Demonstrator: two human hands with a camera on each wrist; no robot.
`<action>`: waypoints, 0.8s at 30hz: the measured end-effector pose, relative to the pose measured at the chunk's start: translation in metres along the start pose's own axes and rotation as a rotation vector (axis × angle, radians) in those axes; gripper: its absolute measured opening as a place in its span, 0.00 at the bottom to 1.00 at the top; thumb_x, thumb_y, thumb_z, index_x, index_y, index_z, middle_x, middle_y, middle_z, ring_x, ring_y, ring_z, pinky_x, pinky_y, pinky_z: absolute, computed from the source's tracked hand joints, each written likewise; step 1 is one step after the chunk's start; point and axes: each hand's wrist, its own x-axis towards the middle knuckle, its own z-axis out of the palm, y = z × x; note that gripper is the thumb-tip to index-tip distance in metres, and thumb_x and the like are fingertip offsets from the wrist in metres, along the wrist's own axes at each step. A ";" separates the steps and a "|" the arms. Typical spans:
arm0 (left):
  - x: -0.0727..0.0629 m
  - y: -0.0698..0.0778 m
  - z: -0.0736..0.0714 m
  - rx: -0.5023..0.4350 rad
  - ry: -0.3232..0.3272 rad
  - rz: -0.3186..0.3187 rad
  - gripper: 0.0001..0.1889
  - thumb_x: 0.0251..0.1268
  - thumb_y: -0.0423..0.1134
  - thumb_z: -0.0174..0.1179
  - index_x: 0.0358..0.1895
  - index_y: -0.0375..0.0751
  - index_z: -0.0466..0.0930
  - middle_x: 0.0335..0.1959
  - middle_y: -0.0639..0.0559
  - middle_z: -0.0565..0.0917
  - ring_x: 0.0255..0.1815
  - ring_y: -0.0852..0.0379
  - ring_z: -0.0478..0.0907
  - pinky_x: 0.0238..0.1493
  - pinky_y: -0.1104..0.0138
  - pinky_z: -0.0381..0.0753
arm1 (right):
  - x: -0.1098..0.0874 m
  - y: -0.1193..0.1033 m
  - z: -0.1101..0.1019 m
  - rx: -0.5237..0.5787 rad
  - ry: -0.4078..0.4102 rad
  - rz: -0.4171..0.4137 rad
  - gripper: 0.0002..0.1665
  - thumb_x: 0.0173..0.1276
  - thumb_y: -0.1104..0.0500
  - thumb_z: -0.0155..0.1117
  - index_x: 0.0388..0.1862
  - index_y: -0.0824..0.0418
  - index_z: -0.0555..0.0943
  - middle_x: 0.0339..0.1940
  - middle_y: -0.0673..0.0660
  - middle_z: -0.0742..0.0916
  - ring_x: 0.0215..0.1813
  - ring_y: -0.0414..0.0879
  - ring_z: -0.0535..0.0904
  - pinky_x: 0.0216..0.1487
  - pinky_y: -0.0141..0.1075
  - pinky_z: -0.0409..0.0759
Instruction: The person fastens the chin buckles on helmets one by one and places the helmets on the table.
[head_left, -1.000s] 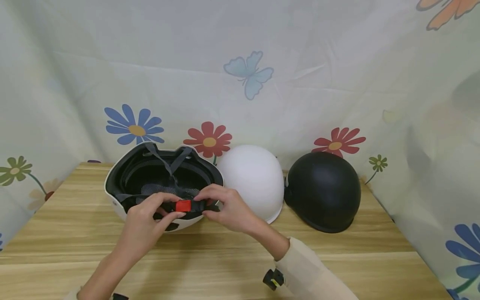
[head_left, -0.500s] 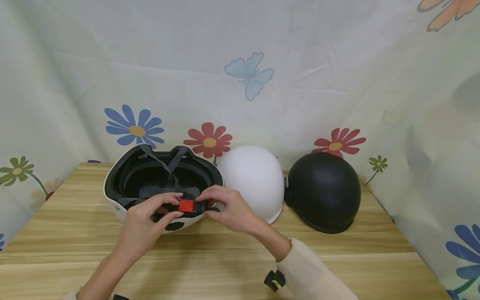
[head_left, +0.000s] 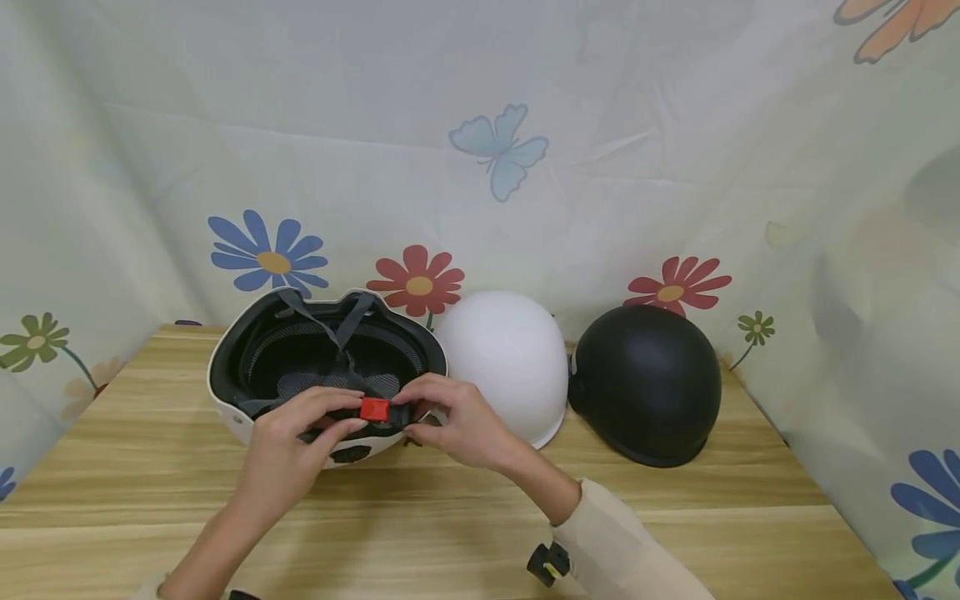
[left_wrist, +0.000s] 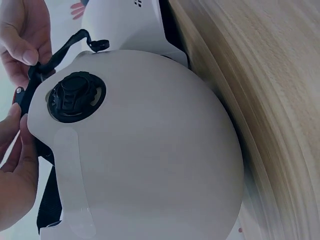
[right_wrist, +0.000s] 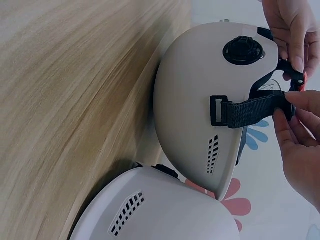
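A white helmet (head_left: pixel 234 421) lies upside down, its black-lined hollow facing up, with grey straps (head_left: pixel 343 329) across it. Over its near rim is a chin-strap buckle with a red part (head_left: pixel 374 409) and a black part (head_left: pixel 401 415). My left hand (head_left: pixel 288 429) pinches the buckle's red end between thumb and fingers. The right hand (head_left: pixel 461 417) pinches the black end, where the strap joins. In the right wrist view a loose black strap end (right_wrist: pixel 252 111) with a rectangular loop hangs from my right fingers against the shell. A black adjuster dial (left_wrist: pixel 76 96) sits on the helmet's near side.
Just right of the held helmet, a second white helmet (head_left: pixel 506 362) stands dome up. A black helmet (head_left: pixel 648 383) is beside that one. All are on a wooden table (head_left: pixel 450 521), with a flower-printed cloth (head_left: pixel 337 167) hanging behind and at the sides.
The red buckle part has shifted slightly right, together with my left fingertips. The helmet has tipped a little, its far rim dropping slightly. Both hands keep their pinch on the buckle.
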 end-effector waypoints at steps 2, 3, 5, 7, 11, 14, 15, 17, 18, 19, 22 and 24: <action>-0.001 -0.001 0.000 -0.012 0.001 -0.007 0.18 0.35 0.22 0.71 0.35 0.39 0.84 0.36 0.52 0.83 0.37 0.60 0.79 0.33 0.81 0.75 | 0.000 0.000 0.001 0.009 0.002 -0.007 0.18 0.52 0.74 0.66 0.43 0.69 0.78 0.42 0.60 0.80 0.37 0.42 0.78 0.42 0.30 0.78; -0.001 -0.001 0.001 -0.016 -0.001 -0.014 0.18 0.35 0.22 0.71 0.36 0.39 0.84 0.36 0.52 0.83 0.37 0.61 0.79 0.33 0.81 0.75 | 0.000 0.000 0.001 0.013 0.002 -0.009 0.18 0.52 0.74 0.66 0.44 0.69 0.78 0.42 0.60 0.80 0.37 0.43 0.79 0.42 0.32 0.78; -0.002 -0.002 0.001 -0.019 0.000 -0.019 0.18 0.36 0.22 0.70 0.36 0.39 0.85 0.36 0.52 0.83 0.37 0.63 0.78 0.33 0.81 0.74 | 0.001 -0.001 0.001 0.022 0.004 -0.009 0.18 0.52 0.75 0.66 0.44 0.69 0.78 0.42 0.60 0.80 0.37 0.43 0.79 0.42 0.35 0.79; -0.001 -0.002 0.002 -0.028 -0.007 -0.023 0.17 0.37 0.22 0.70 0.36 0.39 0.85 0.36 0.53 0.83 0.37 0.64 0.78 0.32 0.82 0.74 | 0.001 -0.002 0.002 0.035 0.006 -0.004 0.18 0.52 0.75 0.66 0.44 0.70 0.78 0.42 0.60 0.80 0.37 0.43 0.78 0.41 0.37 0.80; 0.000 -0.001 0.004 -0.037 0.013 0.024 0.18 0.35 0.20 0.70 0.35 0.37 0.85 0.36 0.51 0.83 0.35 0.61 0.79 0.30 0.82 0.73 | 0.004 -0.005 0.004 0.031 0.005 0.010 0.18 0.53 0.73 0.66 0.45 0.69 0.78 0.42 0.60 0.80 0.36 0.42 0.78 0.38 0.33 0.80; 0.000 -0.001 0.005 -0.035 0.034 0.050 0.18 0.33 0.20 0.70 0.35 0.36 0.85 0.35 0.49 0.83 0.34 0.59 0.79 0.30 0.81 0.73 | 0.006 -0.006 0.005 0.020 0.009 0.015 0.18 0.54 0.73 0.66 0.46 0.69 0.78 0.41 0.59 0.80 0.36 0.41 0.78 0.36 0.28 0.79; 0.000 -0.001 0.005 -0.035 0.040 0.049 0.18 0.33 0.19 0.70 0.34 0.36 0.85 0.35 0.49 0.83 0.33 0.59 0.79 0.29 0.82 0.73 | 0.006 -0.006 0.005 0.019 0.012 0.017 0.18 0.54 0.73 0.65 0.46 0.69 0.78 0.41 0.59 0.80 0.36 0.41 0.78 0.37 0.27 0.78; 0.000 -0.002 0.005 -0.029 0.041 0.045 0.18 0.32 0.19 0.70 0.34 0.36 0.85 0.34 0.49 0.83 0.32 0.59 0.79 0.29 0.82 0.73 | 0.006 -0.007 0.006 0.017 0.015 0.017 0.18 0.54 0.73 0.65 0.46 0.69 0.78 0.41 0.60 0.80 0.37 0.42 0.79 0.37 0.27 0.78; 0.000 -0.002 0.004 -0.026 0.039 0.043 0.18 0.32 0.19 0.70 0.34 0.36 0.85 0.34 0.49 0.83 0.32 0.59 0.79 0.29 0.82 0.73 | 0.006 -0.008 0.006 0.020 0.016 0.020 0.18 0.54 0.74 0.65 0.46 0.70 0.78 0.41 0.60 0.80 0.37 0.42 0.79 0.37 0.27 0.78; 0.000 -0.002 0.004 -0.023 0.037 0.041 0.18 0.32 0.19 0.71 0.34 0.36 0.85 0.34 0.50 0.83 0.31 0.59 0.79 0.29 0.81 0.73 | 0.006 -0.008 0.006 0.025 0.015 0.023 0.18 0.54 0.74 0.65 0.46 0.70 0.78 0.41 0.60 0.80 0.37 0.43 0.79 0.37 0.27 0.79; 0.000 -0.002 0.003 -0.008 0.027 0.028 0.17 0.32 0.20 0.71 0.33 0.36 0.85 0.35 0.51 0.83 0.31 0.59 0.79 0.30 0.82 0.74 | 0.006 -0.010 0.006 0.042 0.012 0.037 0.19 0.54 0.74 0.65 0.46 0.70 0.78 0.41 0.60 0.80 0.37 0.43 0.78 0.37 0.28 0.79; 0.000 -0.002 0.001 -0.005 0.021 0.019 0.17 0.32 0.20 0.71 0.33 0.37 0.85 0.35 0.51 0.84 0.32 0.59 0.79 0.30 0.82 0.74 | 0.006 -0.011 0.005 0.049 0.011 0.045 0.19 0.54 0.74 0.66 0.46 0.70 0.77 0.42 0.60 0.80 0.37 0.43 0.78 0.36 0.28 0.79</action>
